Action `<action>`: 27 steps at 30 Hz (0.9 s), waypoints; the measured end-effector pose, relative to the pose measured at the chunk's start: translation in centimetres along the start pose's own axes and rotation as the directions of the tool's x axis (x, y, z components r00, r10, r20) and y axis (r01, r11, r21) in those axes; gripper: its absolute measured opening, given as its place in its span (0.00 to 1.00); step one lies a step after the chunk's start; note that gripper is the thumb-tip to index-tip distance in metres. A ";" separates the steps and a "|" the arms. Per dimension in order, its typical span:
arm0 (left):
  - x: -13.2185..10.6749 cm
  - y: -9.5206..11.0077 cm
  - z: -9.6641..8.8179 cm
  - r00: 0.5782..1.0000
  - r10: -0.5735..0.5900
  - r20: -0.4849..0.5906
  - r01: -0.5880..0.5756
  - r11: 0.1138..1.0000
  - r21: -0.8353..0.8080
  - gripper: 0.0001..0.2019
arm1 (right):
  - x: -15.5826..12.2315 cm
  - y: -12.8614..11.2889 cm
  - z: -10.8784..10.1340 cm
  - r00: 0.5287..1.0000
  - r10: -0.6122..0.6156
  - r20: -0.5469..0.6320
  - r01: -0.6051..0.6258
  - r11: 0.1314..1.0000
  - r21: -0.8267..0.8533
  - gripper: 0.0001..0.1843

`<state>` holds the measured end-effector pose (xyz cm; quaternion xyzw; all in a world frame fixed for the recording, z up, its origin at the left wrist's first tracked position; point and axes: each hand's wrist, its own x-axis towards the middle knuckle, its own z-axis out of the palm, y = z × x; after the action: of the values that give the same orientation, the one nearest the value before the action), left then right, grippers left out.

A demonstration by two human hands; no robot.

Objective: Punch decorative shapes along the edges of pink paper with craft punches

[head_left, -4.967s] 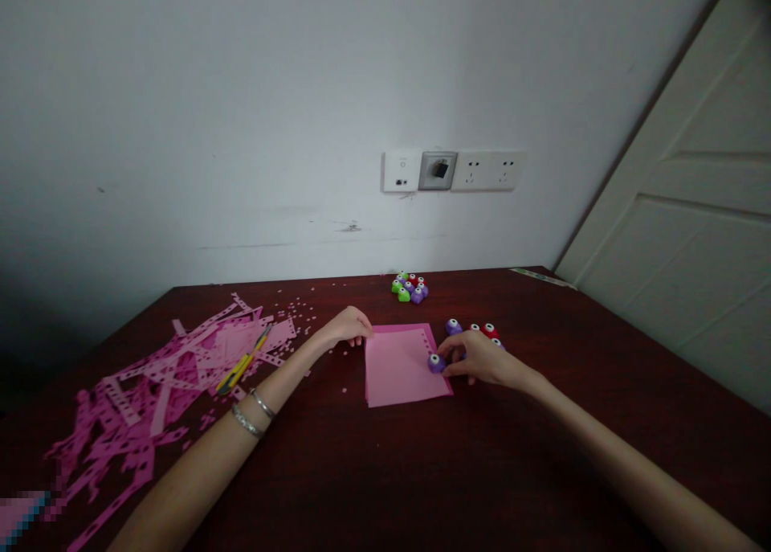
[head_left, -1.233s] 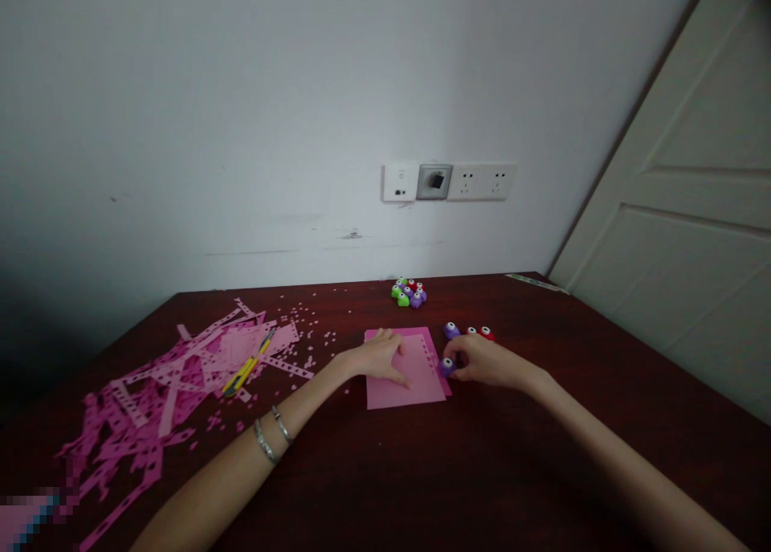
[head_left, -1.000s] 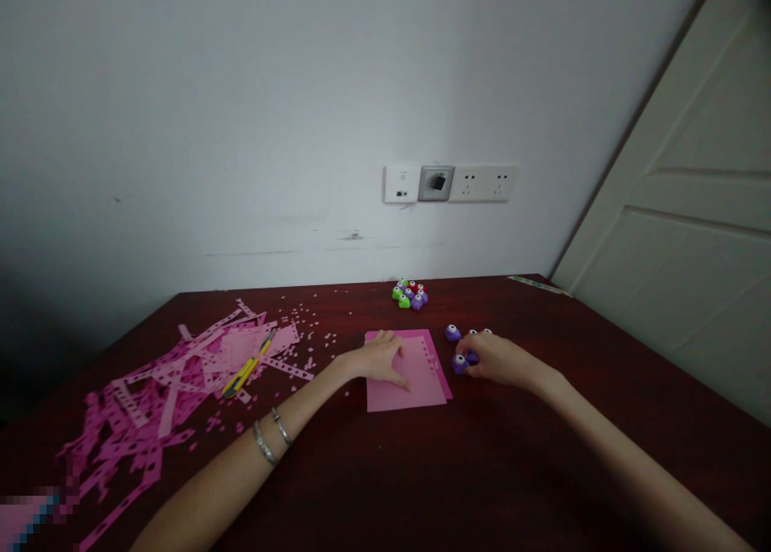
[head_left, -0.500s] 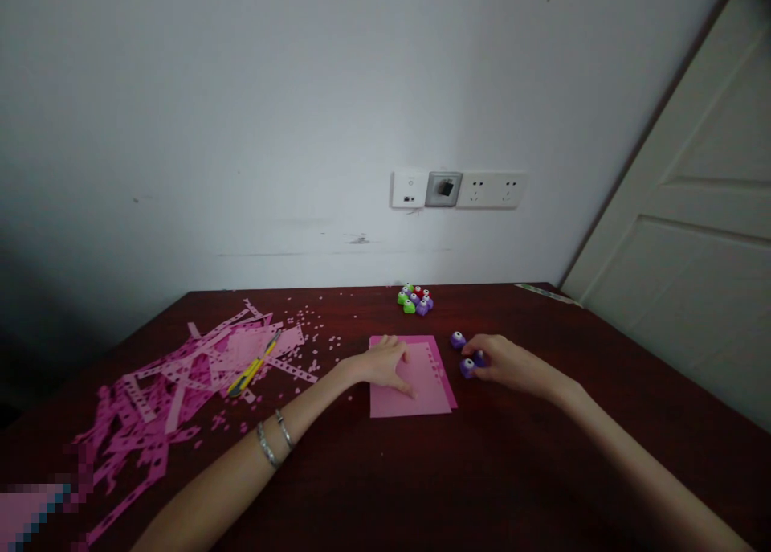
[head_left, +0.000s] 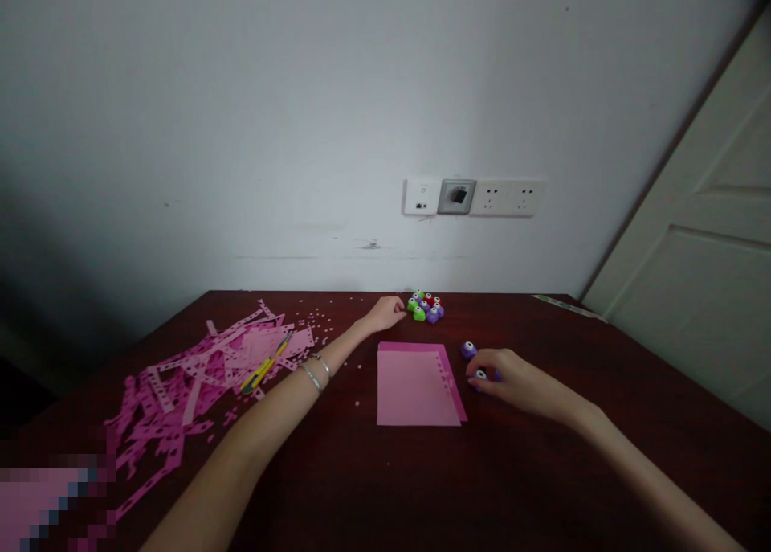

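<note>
**Desk:** What is shown, widest first?

**Caption:** A dark red bench [head_left: 542, 472] is seen set against a white wall. Its left side is taken up by a heap of pink paper scraps [head_left: 181, 383], strips pierced with rows of holes. They are gathered well apart from the pink sheets [head_left: 415, 387], apparently so that offcuts and whole paper are not mixed. The sheets are laid flat at the middle, stacked slightly askew, and a row of holes is visible along the right edge.

**Desk:** And the hands?

**Caption:** The left hand [head_left: 385, 313] is stretched to the far side, fingers loosely curled and nothing seen in it. Its fingertips are placed just beside a cluster of punches [head_left: 425, 307]; contact cannot be confirmed. The right hand [head_left: 511, 379] is rested on the bench just right of the sheets. Its fingers are closed over a purple punch [head_left: 480, 375], which is stood on the wood near the paper's edge, seemingly within easy reach of it.

**Desk:** Anything smaller?

**Caption:** A yellow knife [head_left: 265, 365] is seen lying on the scraps. A second purple punch [head_left: 469, 349] is stood alone, just beyond the right hand.
</note>
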<state>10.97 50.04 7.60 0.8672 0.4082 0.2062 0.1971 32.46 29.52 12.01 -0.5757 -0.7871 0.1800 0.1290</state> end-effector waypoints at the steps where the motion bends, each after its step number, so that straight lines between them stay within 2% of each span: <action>1: 1.0 -0.4 0.1 1.000 -0.007 -0.001 0.007 1.000 0.011 0.12 | 0.0 0.0 0.0 1.000 0.002 0.004 -0.002 1.000 -0.007 0.12; 5: 3.8 -1.3 0.7 0.999 0.009 0.044 -0.011 0.999 0.034 0.13 | 0.0 0.1 0.2 1.000 0.012 -0.002 -0.012 0.999 -0.034 0.11; 11: 5.8 -1.7 1.5 0.992 0.041 0.118 -0.045 0.998 0.037 0.09 | 0.0 0.1 0.3 1.000 0.008 0.006 -0.008 1.000 -0.015 0.11; 16: 6.3 -1.9 1.7 0.985 0.070 0.158 -0.075 0.997 0.024 0.07 | 0.0 -0.1 0.2 1.000 0.010 0.010 -0.010 1.000 -0.016 0.11; 23: 6.0 -2.3 1.8 0.987 0.081 0.141 -0.080 0.997 -0.013 0.08 | -0.1 -0.1 0.1 1.000 -0.001 0.008 0.001 1.000 -0.026 0.12; 27: 5.6 -2.7 1.8 0.994 0.050 0.100 -0.047 0.998 -0.034 0.11 | -0.2 -0.2 0.1 1.000 0.005 0.013 -0.005 1.000 -0.028 0.12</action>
<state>13.47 55.77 5.84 0.8830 0.3732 0.1731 0.2260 32.33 29.31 12.04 -0.5782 -0.7890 0.1728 0.1153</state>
